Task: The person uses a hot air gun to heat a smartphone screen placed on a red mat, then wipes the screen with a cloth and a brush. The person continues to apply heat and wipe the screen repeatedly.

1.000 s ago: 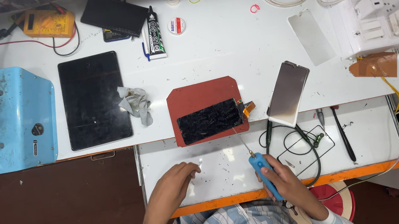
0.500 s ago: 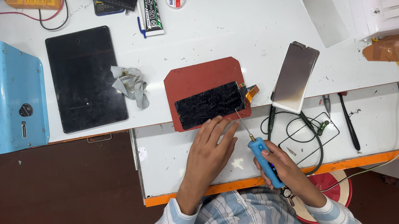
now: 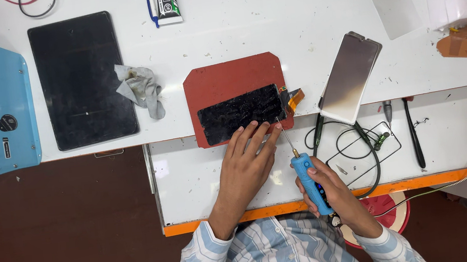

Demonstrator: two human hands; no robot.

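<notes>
free: tray (image 3: pixel 192 176) left | blocked: cables (image 3: pixel 356 147) right

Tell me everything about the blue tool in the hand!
The blue tool is a slim, pen-shaped thing that looks plastic, with a dark strip along its side, a gold collar and a thin metal tip. The right hand grips it, tilted, tip pointing up-left at the lower right corner of the black screen, beside the left hand fingertips.

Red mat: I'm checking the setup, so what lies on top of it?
On the red mat lies a black cracked screen panel. The left hand fingertips cover its lower edge.
</notes>
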